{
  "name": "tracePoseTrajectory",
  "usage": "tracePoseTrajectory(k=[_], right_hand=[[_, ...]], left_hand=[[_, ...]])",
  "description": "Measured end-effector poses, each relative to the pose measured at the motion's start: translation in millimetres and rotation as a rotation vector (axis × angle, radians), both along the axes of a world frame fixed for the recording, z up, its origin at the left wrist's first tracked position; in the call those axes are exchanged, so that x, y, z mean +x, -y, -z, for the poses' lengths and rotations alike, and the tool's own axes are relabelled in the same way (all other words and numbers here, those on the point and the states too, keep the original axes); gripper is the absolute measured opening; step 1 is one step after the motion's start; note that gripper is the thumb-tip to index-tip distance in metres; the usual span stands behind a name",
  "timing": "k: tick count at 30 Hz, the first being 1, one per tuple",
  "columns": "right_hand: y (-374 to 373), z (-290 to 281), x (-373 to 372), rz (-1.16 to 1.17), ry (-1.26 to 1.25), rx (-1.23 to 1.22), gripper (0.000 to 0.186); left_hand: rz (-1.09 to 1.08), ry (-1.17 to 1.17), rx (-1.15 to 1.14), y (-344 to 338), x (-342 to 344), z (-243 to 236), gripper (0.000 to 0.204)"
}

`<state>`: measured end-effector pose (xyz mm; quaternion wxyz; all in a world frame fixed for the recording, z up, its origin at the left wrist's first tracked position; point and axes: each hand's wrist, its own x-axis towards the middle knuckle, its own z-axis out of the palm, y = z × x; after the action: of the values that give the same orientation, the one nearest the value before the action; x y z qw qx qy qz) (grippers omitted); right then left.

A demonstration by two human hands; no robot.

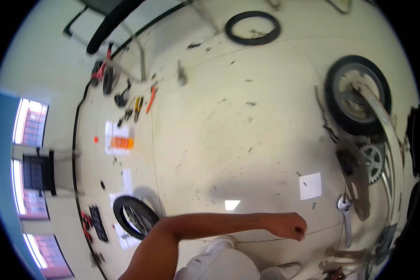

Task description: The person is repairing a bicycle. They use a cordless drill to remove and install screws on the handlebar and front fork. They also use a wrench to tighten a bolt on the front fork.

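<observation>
My left forearm reaches across the lower part of the head view, and my left hand [288,227] hangs above the pale floor. Its fingers are curled into a loose fist, and nothing shows in it. My right hand cannot be made out. To the right of the left hand, an adjustable wrench [346,223] lies close to a flat grey metal plate [359,196]. Beyond these are a toothed chainring [373,163], a silver frame tube [382,114] and a wheel with a black tyre [332,100]. A dark chain [323,114] trails beside the wheel.
A loose tyre [230,31] lies at the far side, and another wheel [121,212] is left of my arm. An orange bottle [122,143], yellow-handled pliers [138,108] and an orange-handled tool [150,100] lie at left. A black chair [39,172] stands by the windows.
</observation>
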<state>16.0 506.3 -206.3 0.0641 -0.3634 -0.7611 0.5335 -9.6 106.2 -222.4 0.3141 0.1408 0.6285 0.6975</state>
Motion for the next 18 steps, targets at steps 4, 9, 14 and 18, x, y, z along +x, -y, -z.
tracePoseTrajectory(k=[4, 9, 14, 18], right_hand=[[-18.6, 6.6, 8.2, -0.211, 0.027, 0.267, 0.026], [-5.6, 33.6, -14.2, -0.384, 0.019, 0.299, 0.028], [-6.8, 43.1, -29.1, -0.496, 0.061, 0.291, 0.031], [-16.4, 47.3, -29.1, -0.524, 0.114, 0.269, 0.033]], left_hand=[[-0.851, 0.245, 0.263, 71.8, 126.0, 36.7, 0.014], [-1.515, 0.399, -0.054, 148.2, 250.7, 41.1, 0.021], [-1.792, 0.314, -0.619, 373.2, 299.9, 54.1, 0.029], [-1.455, 0.188, -1.758, 539.6, 313.9, 49.0, 0.024]])
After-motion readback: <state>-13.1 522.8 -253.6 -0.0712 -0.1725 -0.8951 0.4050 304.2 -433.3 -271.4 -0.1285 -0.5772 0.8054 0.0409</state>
